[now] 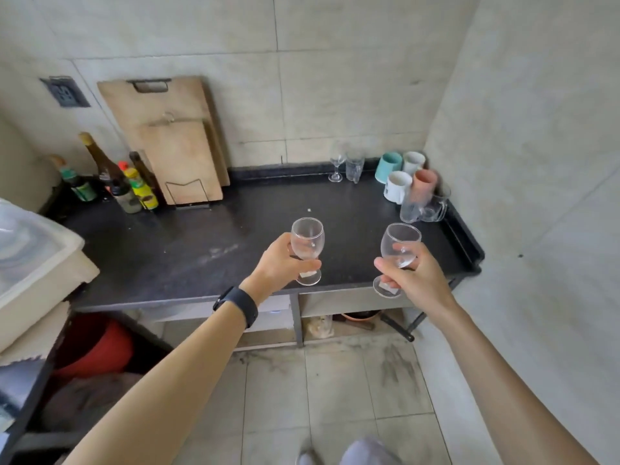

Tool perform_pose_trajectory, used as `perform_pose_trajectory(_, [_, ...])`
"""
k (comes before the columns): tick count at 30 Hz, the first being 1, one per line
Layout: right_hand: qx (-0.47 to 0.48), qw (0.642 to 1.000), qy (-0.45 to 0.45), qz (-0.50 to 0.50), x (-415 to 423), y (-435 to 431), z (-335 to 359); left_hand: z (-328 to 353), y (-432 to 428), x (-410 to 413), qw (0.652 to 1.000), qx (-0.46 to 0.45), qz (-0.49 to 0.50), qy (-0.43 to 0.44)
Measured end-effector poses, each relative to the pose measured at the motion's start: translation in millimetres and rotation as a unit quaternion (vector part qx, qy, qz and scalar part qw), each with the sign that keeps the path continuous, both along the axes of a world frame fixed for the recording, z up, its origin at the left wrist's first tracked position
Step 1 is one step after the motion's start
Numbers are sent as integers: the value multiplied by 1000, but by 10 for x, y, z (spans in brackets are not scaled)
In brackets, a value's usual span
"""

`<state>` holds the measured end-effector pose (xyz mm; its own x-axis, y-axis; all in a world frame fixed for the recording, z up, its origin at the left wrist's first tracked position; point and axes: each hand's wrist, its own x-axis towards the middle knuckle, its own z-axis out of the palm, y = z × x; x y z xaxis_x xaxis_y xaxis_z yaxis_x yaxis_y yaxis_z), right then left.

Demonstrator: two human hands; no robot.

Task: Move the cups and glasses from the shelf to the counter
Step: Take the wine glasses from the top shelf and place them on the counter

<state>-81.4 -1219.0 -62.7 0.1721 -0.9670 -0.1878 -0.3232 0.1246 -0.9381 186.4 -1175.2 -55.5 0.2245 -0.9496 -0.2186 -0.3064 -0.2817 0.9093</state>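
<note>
My left hand (280, 263) grips a clear wine glass (307, 241) upright by its bowl, over the front edge of the black counter (188, 250). My right hand (414, 276) holds a second clear wine glass (401, 245), tilted slightly, just in front of the counter's edge. At the back right of the counter stand a small stemmed glass (336, 164), a clear tumbler (354, 167), a teal cup (388, 166), two white mugs (397, 186), a pink cup (424, 184) and two clear glass mugs (424, 208). The shelf is out of view.
Two wooden cutting boards (174, 142) lean on the wall at the back left, beside several sauce bottles (127, 186). A white sink (37, 260) is at the far left. A red bucket (97, 347) and a pan (362, 317) sit under the counter.
</note>
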Motion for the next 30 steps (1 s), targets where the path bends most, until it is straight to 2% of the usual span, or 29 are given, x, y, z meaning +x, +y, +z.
perform_pose_trajectory(7, [48, 998, 40, 16, -40, -1237, -548, -612, -1282, -263, 998, 49, 22, 16])
perform_pose_trajectory(10, [56, 996, 61, 40, -8, -1845, -761, -817, -1828, -332, 995, 68, 62, 41])
perform_pose_trajectory(18, [113, 982, 109, 107, 287, -2893, -1169, -1215, -2667, -345, 981, 108, 151, 59])
perform_pose_trajectory(26, [137, 965, 162, 153, 972, -3572, -1646, -1529, -3293, 231, 975, 158, 159, 14])
perform_pose_trajectory(30, [117, 970, 163, 138, 1457, -3933, -1745, -1657, -3727, 750, 974, 166, 156, -6])
